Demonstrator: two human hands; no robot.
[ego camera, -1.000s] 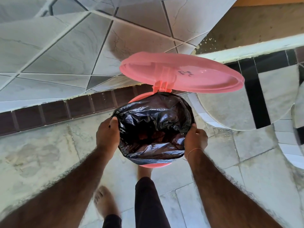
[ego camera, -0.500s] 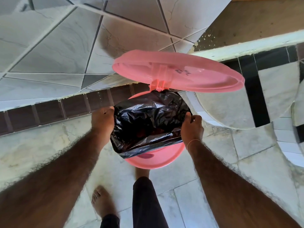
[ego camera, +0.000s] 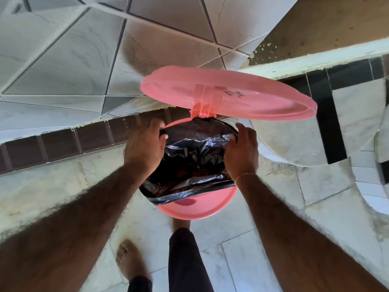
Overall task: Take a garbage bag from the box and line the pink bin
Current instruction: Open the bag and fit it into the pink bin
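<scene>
Both hands at the far rim of the pink bin [ego camera: 195, 209], one on each side of the hinge: left hand [ego camera: 145, 148] curled over the edge of the black garbage bag [ego camera: 189, 161], thumb and fingers pinching the film against the rim; right hand [ego camera: 242, 152] likewise curled, fingers hooked on the bag's edge at the opposite side. Bag already down inside the bin, its mouth draped over the left and far rim, near rim bare and pink, so lining only partly done by the look of it. Lid [ego camera: 227, 95] standing open above on its hinge. Bin resting on the tiled floor [ego camera: 273, 239], close to the wall skirting.

Handling, as a judgement: thin, light, limp film, slippery and quick to slide back into the bin; likely to tear if dragged hard over the hinge. Best taken at the hem, a fold pinched between thumb and fingers, then stretched outward over the rim.

Count: one bin, one lid, one bag, two hands. No box in view.
</scene>
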